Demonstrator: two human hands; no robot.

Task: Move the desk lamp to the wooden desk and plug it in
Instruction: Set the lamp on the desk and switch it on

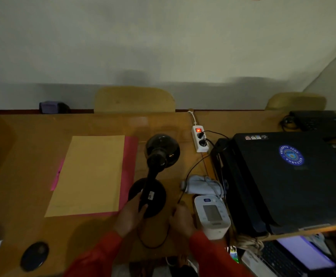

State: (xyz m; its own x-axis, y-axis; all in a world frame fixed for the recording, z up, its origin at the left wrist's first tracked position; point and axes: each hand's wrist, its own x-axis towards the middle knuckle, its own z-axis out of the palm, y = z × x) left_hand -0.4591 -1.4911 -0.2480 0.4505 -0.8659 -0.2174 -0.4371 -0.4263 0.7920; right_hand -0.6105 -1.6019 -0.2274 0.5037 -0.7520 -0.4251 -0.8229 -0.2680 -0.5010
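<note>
A black desk lamp [156,168] stands on the wooden desk [23,140], its round base near me and its shade leaning toward the wall. My left hand [132,213] grips the bottom of the lamp's stem at the base. My right hand [181,217] pinches the lamp's thin black cord [191,171], which runs up toward the white power strip [200,139]. The strip's red switch glows and two black plugs sit in it. A loop of cord [153,239] lies on the desk between my wrists.
A tan envelope [89,174] on a pink folder lies left of the lamp. A white blood pressure monitor [212,214] and its grey cuff [203,185] sit right of my right hand. A black closed laptop [287,176] fills the right side. A dark oval disc [34,255] lies front left.
</note>
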